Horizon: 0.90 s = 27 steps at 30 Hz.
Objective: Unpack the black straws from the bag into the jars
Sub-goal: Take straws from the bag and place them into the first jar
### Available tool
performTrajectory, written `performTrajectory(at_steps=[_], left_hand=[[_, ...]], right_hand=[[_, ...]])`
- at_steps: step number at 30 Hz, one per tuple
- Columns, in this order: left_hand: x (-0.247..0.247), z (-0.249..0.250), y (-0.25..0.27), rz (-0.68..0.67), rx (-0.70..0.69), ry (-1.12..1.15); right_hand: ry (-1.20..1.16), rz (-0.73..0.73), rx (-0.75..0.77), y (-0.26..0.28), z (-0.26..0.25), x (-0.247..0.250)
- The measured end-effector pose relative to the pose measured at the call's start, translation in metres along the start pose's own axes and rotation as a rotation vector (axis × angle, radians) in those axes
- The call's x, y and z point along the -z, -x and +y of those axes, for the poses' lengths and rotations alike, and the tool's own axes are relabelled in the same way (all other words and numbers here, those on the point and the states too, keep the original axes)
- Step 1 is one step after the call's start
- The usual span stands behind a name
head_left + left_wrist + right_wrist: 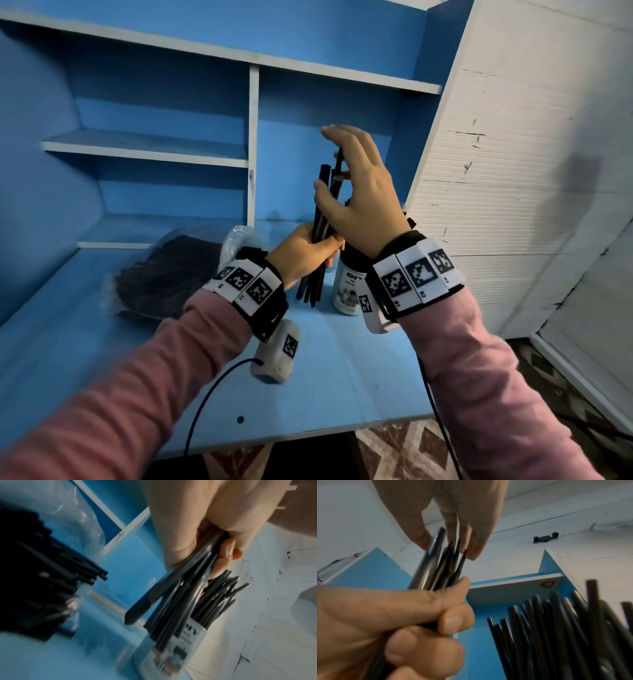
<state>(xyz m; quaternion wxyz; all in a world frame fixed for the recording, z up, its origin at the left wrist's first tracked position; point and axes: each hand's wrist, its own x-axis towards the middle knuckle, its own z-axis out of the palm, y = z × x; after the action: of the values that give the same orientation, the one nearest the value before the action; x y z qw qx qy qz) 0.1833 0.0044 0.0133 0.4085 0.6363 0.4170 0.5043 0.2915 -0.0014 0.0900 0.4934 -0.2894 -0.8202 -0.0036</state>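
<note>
Fingers (329, 251) clench upright straws (323, 212).

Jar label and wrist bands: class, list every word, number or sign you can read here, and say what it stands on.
"DIY": large black letters at the top of the jar label.
Smaller lines under it on the label: too blurred to read.
Wrist bands: black-and-white square code markers; the tiny characters under them are too small to read.
</note>
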Motion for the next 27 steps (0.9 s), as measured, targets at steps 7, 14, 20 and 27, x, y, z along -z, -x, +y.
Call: performTrajectory(at_steps=[7, 14, 20, 27], left_hand=[[-0.011, -0.026, 0.013, -0.196, 0.164, 0.077], [-0.007, -0.042, 0.021, -0.312, 0.182, -0.061], [-0.001, -0.029, 0.019, -0.289, 0.186, -0.071], [0.003, -0.028, 0.024, -0.282, 0.241, -0.058]], right_hand=[[0.052, -0.032, -0.115, 0.031, 0.017, -0.014], [0.043, -0.133, -0.151, 0.049, 0.024, -0.016], [0.019, -0.112, -0.088, 0.049, 0.024, -0.015], [-0.030, -0.073, -0.111, 0.057, 0.024, -0.022]])
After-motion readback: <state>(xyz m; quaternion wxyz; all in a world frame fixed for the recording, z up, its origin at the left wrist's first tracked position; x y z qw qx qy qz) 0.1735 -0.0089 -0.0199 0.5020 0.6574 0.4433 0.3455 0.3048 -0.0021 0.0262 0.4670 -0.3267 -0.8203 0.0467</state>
